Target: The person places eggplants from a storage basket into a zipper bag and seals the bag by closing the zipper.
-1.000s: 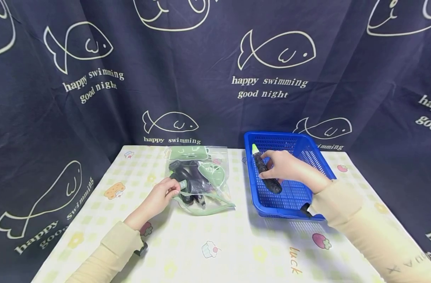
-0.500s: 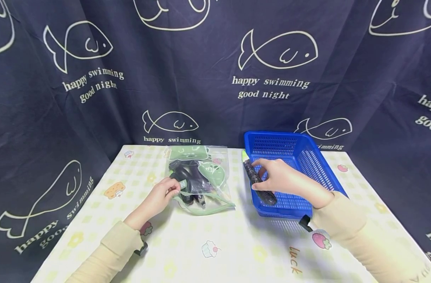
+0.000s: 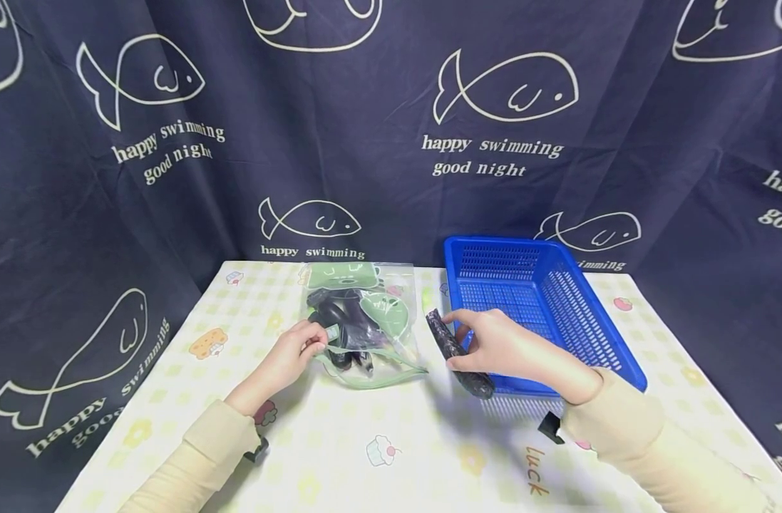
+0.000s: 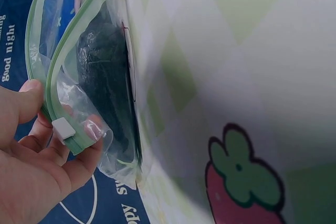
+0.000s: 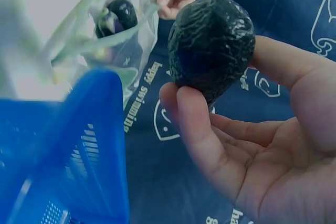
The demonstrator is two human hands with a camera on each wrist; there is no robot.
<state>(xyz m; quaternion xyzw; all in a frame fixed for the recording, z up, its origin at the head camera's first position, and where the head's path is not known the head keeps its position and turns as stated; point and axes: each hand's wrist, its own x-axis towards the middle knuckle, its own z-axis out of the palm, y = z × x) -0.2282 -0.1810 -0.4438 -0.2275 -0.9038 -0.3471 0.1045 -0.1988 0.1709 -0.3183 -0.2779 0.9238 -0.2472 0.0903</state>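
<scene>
A long dark eggplant with wrinkled skin and a pale green tip is pinched between the thumb and fingers of my right hand. It is tilted, off the basket's left side, and its rounded end faces the camera in the right wrist view. My left hand pinches the corner of a clear zip bag with green prints, beside its white slider. The bag lies with its mouth parted towards me. Several dark eggplants lie inside it.
A blue perforated basket stands at the back right, close beside my right hand. The table wears a pale checked cloth with printed cakes and strawberries. A dark blue curtain with fish drawings hangs behind.
My right hand has carried the eggplant out of the basket, leftwards over its rim towards the bag and slightly nearer me. The left hand keeps its place at the bag corner.
</scene>
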